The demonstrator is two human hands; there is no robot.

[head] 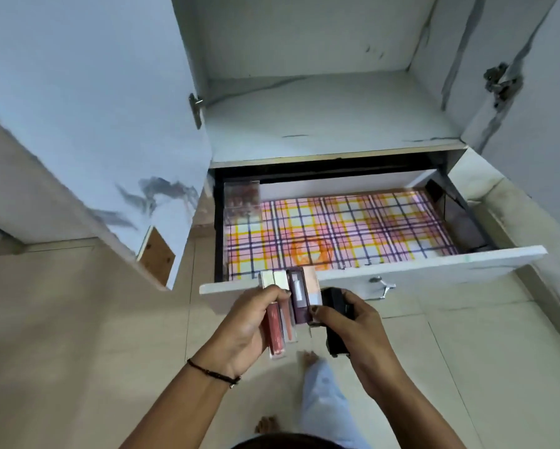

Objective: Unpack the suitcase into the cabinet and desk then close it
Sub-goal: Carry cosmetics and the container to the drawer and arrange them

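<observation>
My left hand (249, 322) grips a bundle of lip gloss tubes (283, 314), pink and purple with pale caps, held side by side just in front of the open drawer (401, 273). My right hand (353, 328) holds a black rectangular case (335, 319) and its thumb touches the rightmost tube. The drawer of the white cabinet (320, 118) is pulled out and lined with pink, yellow and purple plaid paper (353, 228). A clear plastic organiser (242, 202) stands in its back left corner. The suitcase is out of view.
The cabinet's left door (87, 124) swings open to my left, the right door (531, 76) to my right. A bare shelf sits above the drawer. A metal handle (382, 286) sticks out of the drawer front. Beige floor tiles and my feet lie below.
</observation>
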